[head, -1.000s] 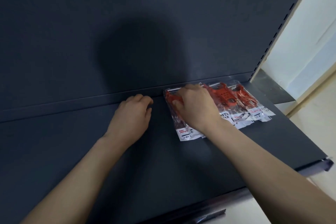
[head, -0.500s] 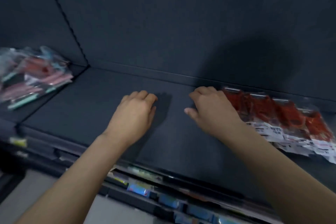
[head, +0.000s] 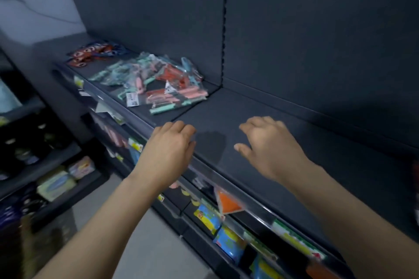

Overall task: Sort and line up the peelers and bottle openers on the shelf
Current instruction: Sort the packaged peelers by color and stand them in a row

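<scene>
A loose heap of bagged peelers (head: 156,81) in teal, pink and red lies on the dark shelf (head: 260,142), to the left of the upright seam. A second small pile of red and blue packets (head: 95,53) sits farther left at the back. My left hand (head: 170,152) hovers over the shelf's front edge, fingers loosely curled, holding nothing. My right hand (head: 267,147) hangs over the bare shelf board, fingers relaxed and empty. A sliver of red (head: 416,172) shows at the right frame edge.
Dark back panels rise behind the shelf. Below the front rail (head: 226,179) hang colourful packets (head: 229,240) and an orange tag (head: 226,204). More goods sit on low shelves (head: 56,183) at the left. Grey floor lies beneath.
The view has swung left, so the red packets slid out of frame and the mixed heap came into view. My right hand let go of the red packets; both hands now hover empty.
</scene>
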